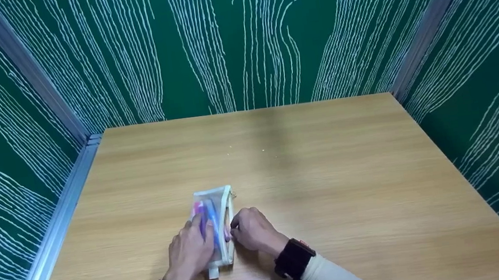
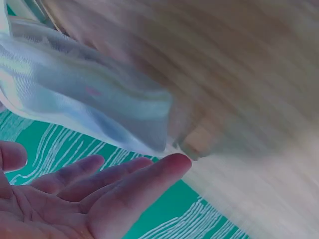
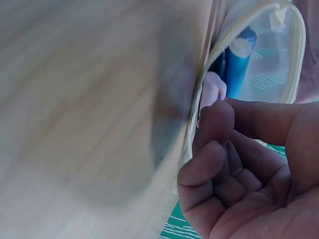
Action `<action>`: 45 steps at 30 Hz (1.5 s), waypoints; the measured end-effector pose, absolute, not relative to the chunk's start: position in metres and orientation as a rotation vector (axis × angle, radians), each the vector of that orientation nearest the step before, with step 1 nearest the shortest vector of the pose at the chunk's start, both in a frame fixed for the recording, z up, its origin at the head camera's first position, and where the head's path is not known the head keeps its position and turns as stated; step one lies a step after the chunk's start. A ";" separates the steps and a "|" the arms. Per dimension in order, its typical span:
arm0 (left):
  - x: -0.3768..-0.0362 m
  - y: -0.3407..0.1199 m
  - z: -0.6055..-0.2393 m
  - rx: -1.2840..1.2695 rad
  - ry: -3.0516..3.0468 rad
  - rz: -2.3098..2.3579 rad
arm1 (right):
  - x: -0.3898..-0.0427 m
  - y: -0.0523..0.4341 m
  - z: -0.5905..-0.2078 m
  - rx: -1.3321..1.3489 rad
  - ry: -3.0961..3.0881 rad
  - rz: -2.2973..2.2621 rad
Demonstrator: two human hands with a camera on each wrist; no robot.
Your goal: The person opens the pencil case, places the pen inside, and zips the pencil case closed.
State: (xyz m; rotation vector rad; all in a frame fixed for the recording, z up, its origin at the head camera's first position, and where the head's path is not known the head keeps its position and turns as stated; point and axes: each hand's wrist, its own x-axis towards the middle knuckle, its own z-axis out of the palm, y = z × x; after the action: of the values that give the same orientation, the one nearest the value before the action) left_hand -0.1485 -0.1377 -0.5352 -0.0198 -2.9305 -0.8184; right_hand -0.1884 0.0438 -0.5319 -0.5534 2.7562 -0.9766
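1. Fingers (image 2: pixel 124 184) of our left hand (image 1: pixel 190 252) lie straight on the mesh pouch (image 1: pixel 213 210).
2. Our right hand (image 1: pixel 251 229) curls, pinching its zipper edge (pens inside), near the table (image 1: pixel 328 173) front.

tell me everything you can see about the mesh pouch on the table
The mesh pouch is small, see-through and whitish, with a cream zipper edge along its right side that gapes open in the right wrist view. It lies flat on the wooden table, near the front. Inside show a blue tube-like item and something pink. The left hand rests flat on top; the right hand has curled fingers at the zipper edge.
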 end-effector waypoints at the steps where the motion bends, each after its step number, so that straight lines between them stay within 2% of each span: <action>1: -0.149 -0.138 -0.534 -0.023 -2.928 -0.795 | -0.189 0.045 -0.531 -0.549 2.764 -0.973; 10: -0.166 -0.144 -0.521 -0.071 -2.928 -0.708 | -0.194 0.065 -0.520 -0.401 2.785 -0.957; 18: -0.198 -0.150 -0.517 -0.246 -2.900 -0.798 | -0.200 0.074 -0.516 -0.351 2.787 -0.952; 32: -0.244 -0.146 -0.526 -0.450 -2.926 -0.931 | -0.206 0.081 -0.515 -0.317 2.790 -0.984; 45: -0.268 -0.134 -0.535 -0.559 -2.851 -1.061 | -0.215 0.084 -0.519 -0.315 2.859 -0.969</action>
State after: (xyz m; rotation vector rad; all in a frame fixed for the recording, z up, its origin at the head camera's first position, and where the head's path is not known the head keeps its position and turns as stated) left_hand -0.2677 -0.1340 -0.5351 -0.5586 -2.8514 -1.0611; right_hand -0.2145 0.0840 -0.5187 -0.3146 2.8589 -0.9693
